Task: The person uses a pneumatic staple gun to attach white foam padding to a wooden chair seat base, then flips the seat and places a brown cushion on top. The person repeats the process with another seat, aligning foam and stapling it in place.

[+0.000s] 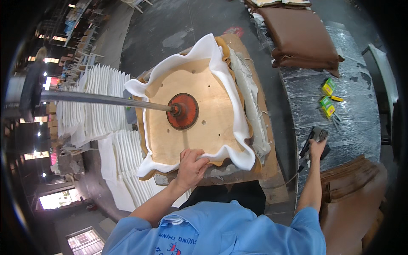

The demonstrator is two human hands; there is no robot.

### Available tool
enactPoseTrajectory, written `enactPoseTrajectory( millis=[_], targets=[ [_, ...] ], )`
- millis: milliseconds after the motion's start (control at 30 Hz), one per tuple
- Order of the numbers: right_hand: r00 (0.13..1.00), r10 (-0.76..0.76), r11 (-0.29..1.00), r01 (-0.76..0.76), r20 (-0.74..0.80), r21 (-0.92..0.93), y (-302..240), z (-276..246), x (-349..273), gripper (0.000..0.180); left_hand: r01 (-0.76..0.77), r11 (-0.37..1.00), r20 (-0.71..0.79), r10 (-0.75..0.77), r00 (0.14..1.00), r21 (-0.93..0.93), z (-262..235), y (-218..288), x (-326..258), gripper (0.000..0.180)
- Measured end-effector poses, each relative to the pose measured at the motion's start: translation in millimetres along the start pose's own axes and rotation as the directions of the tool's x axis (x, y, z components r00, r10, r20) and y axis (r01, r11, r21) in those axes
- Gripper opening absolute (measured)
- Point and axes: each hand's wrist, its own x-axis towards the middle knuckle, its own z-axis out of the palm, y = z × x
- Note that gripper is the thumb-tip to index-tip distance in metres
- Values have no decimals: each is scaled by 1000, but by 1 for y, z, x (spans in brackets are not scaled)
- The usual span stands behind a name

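Observation:
My left hand (193, 168) is closed at the near edge of a plywood seat panel (176, 80), its fingers gripping the edge of the white padding (240, 123) that stands up in waves around the panel. Tan-brown cover material (238, 72) shows outside the padding. A round red press pad (183, 111) on a long metal rod (114, 100) rests on the middle of the panel. Off to the right, my right hand (315, 149) is wrapped round a dark staple gun (318, 135), held over the plastic-covered table. A hose (289, 180) runs from it.
Small green-and-yellow boxes (328, 106) and pliers-like tools (335, 118) lie on the wrapped table (352, 136). Brown cushions (301, 38) are stacked at its far end, folded brown covers (348, 185) at its near end. Stacks of white sheets (93, 93) stand on the left.

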Motion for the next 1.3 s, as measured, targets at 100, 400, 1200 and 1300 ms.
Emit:
enactPoseTrajectory(
  millis=[100,400,1200,1300],
  targets=[
    [994,66,944,-90,85,317,-39,-39,-82,68,-73,997,-119,71,990,-13,-17,-4,-4,22],
    [954,-62,950,-33,292,310,-141,-81,-346,70,-283,946,-120,267,956,-157,-16,-16,-27,38],
    [799,-20,1000,12,601,18,-279,40,-388,68,-137,952,13,146,989,-273,22,-58,27,22],
    [774,63,997,-25,631,-69,-293,38,-382,68,-116,938,-26,113,993,-326,26,-60,29,21]
  ],
)
